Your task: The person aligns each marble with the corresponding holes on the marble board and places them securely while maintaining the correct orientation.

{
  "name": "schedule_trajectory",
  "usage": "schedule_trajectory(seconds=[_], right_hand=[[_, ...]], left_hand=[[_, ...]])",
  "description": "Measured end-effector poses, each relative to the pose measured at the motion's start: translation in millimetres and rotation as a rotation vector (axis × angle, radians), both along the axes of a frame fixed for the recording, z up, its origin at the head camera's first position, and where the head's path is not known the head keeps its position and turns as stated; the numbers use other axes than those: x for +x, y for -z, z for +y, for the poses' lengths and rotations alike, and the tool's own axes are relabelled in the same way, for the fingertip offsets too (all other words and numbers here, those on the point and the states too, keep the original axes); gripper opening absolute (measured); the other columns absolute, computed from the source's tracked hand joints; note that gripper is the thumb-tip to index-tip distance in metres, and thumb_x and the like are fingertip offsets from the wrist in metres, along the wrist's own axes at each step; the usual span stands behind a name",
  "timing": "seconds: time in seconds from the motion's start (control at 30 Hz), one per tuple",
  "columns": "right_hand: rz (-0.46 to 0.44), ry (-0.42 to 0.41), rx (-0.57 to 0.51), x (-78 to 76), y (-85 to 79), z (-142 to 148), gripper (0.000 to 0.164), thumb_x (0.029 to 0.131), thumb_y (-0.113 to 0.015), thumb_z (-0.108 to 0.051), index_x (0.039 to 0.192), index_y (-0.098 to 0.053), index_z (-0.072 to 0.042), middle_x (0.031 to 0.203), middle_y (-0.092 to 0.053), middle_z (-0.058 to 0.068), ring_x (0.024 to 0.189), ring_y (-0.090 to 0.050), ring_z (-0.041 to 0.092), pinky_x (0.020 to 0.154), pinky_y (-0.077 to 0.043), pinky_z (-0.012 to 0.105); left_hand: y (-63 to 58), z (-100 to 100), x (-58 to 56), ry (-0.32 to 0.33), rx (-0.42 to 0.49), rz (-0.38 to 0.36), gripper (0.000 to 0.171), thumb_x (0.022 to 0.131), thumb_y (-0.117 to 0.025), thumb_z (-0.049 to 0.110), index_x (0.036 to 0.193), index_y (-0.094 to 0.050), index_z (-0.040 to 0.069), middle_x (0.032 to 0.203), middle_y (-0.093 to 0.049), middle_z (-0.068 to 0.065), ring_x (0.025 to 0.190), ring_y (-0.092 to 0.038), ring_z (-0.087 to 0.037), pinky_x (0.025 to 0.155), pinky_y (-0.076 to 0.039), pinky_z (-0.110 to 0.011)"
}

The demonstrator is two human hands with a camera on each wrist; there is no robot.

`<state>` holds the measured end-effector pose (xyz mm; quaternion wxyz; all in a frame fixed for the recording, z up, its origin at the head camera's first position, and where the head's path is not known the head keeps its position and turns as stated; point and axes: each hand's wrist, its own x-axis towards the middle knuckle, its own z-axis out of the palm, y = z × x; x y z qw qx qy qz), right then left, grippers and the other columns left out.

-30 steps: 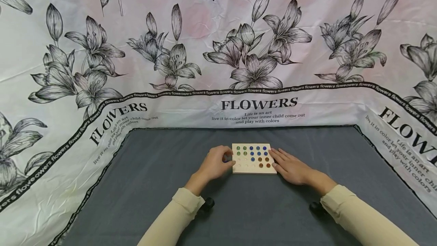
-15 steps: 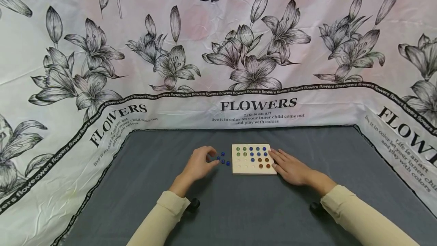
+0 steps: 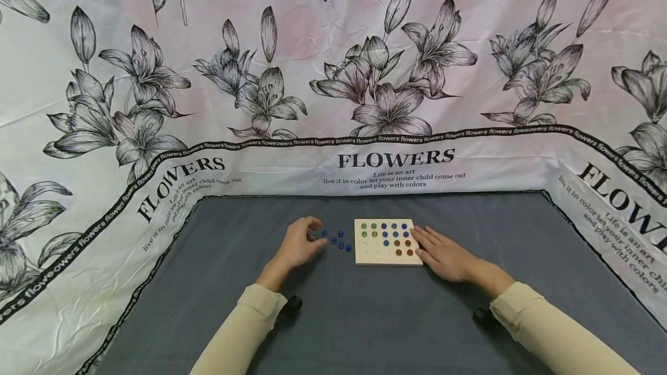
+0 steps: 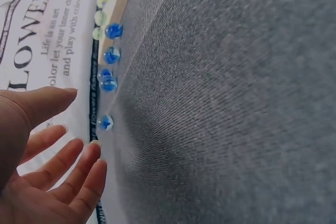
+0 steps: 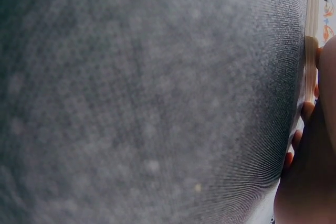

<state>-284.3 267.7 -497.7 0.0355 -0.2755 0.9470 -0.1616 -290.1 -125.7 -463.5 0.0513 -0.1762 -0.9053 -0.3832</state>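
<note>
Left hand (image 3: pixel 298 243) has pulled back from the wooden board (image 3: pixel 384 258), fingers spread beside loose marbles (image 4: pixel 112 55).
Clear glass, blue swirls, on grey cloth (image 3: pixel 406 323) left of the board; two overlap in left wrist view. Right hand (image 3: pixel 447 257) straight-fingered on board's right edge, mostly cut off in its wrist view.

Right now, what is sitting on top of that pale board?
Green marbles, blue marbles and brown marbles sit on the pale board; some near-left hollows look empty. The right hand covers part of the board's right edge; anything beneath cannot be seen.
</note>
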Motion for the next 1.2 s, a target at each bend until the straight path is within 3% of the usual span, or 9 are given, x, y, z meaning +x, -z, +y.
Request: schedule_trajectory(seconds=[0.43,0.93,1.2], right_hand=[[0.002,0.000,0.000,-0.3,0.9,0.1,0.059,0.112,-0.041,-0.034,0.161,-0.027,-0.006,0.168,-0.024,0.015,0.154,-0.017,0.041,0.121,-0.019,0.057],[0.043,-0.018,-0.040,5.2,-0.9,0.2,0.061,0.112,-0.036,-0.042,0.160,-0.031,-0.005,0.165,-0.030,0.019,0.151,-0.023,0.046,0.117,-0.023,0.062],[0.003,0.006,-0.002,2.1,0.3,0.2,0.059,0.112,-0.039,-0.036,0.162,-0.027,-0.006,0.167,-0.024,0.016,0.154,-0.017,0.041,0.121,-0.019,0.057]], left_hand=[[6.3,3.9,-16.5,-0.047,0.016,-0.105,0.039,0.093,-0.075,0.008,0.128,-0.062,-0.003,0.121,-0.065,-0.020,0.101,-0.065,-0.032,0.082,-0.055,-0.046],[9.0,10.6,-24.7,-0.090,0.006,-0.126,0.030,0.092,-0.076,0.011,0.118,-0.069,-0.003,0.110,-0.069,-0.016,0.096,-0.064,-0.030,0.085,-0.053,-0.046],[14.8,13.9,-30.9,-0.124,0.003,-0.115,0.025,0.091,-0.077,0.011,0.111,-0.071,-0.001,0.101,-0.070,-0.012,0.089,-0.065,-0.026,0.081,-0.054,-0.042]])
